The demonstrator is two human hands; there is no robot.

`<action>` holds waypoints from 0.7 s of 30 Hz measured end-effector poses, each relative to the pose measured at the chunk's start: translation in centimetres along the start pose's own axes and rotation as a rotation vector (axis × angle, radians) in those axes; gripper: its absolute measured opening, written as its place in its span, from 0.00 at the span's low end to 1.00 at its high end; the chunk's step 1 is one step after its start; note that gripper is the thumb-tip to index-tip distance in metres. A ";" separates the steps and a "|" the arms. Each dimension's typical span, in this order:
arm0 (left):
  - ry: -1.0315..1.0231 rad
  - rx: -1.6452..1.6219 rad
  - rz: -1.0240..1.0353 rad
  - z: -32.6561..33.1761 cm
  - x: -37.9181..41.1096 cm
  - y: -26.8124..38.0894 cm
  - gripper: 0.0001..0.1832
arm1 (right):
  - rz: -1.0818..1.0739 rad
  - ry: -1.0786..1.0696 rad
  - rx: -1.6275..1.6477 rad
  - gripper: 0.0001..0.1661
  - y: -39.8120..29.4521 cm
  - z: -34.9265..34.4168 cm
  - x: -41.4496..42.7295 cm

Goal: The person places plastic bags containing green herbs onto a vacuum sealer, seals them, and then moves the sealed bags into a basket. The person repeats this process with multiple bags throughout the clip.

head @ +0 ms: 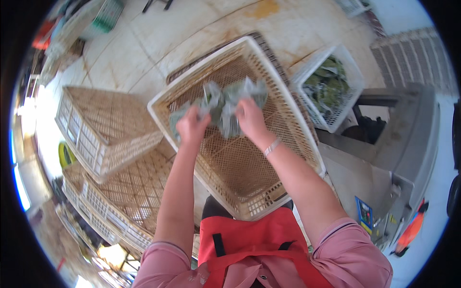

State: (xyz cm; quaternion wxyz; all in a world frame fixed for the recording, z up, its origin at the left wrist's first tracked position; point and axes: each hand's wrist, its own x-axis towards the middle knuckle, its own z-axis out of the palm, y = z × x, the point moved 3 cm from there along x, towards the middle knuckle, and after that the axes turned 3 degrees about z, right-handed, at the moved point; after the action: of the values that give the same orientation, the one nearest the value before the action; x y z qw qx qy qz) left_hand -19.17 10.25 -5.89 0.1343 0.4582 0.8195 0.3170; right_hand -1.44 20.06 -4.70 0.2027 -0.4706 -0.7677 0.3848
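A large white plastic crate (302, 124) with latticed walls and a brown-stained floor stands tilted before me. Several clear plastic bags of green leaves (245, 91) lie together at its far end. My left hand (192, 126) is at the leftmost bag (176, 117), its fingers curled on the plastic. On the right side of the bunch, my right hand (250, 118) grips bag plastic, and a loose clear flap (229, 124) hangs beside its fingers. Both hands are blurred, and their fingertips are partly hidden against the plastic.
Stained latticed crates (108, 147) are stacked at my left. To the right, a white basket (354, 84) holds bagged green leaves (326, 84), beside a grey metal machine (399, 133). A dark crate rim (266, 45) shows under the main crate. Pale tiles (144, 43) cover the floor beyond.
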 end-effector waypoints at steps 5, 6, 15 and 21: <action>-0.193 -0.163 0.385 -8.9 -6.8 11.4 0.13 | 0.149 0.097 0.104 0.09 -6.9 -11.7 -15.1; -0.268 -0.179 0.441 -10.5 -8.5 13.4 0.14 | 0.178 0.102 0.090 0.09 -8.2 -13.7 -18.3; -0.610 -0.271 0.723 -17.4 -22.8 28.4 0.13 | 0.468 0.197 0.233 0.09 -11.8 -26.0 -41.6; -0.639 -0.242 0.928 -15.0 -35.6 39.6 0.10 | 0.490 0.437 0.269 0.10 -9.2 -33.6 -57.7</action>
State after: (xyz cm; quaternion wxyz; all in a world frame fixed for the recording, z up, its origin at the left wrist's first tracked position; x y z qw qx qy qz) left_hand 18.85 -10.43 28.46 0.2737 0.8241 0.4094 0.2799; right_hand 43.39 -19.59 26.32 0.3238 -0.6812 -0.5128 0.4101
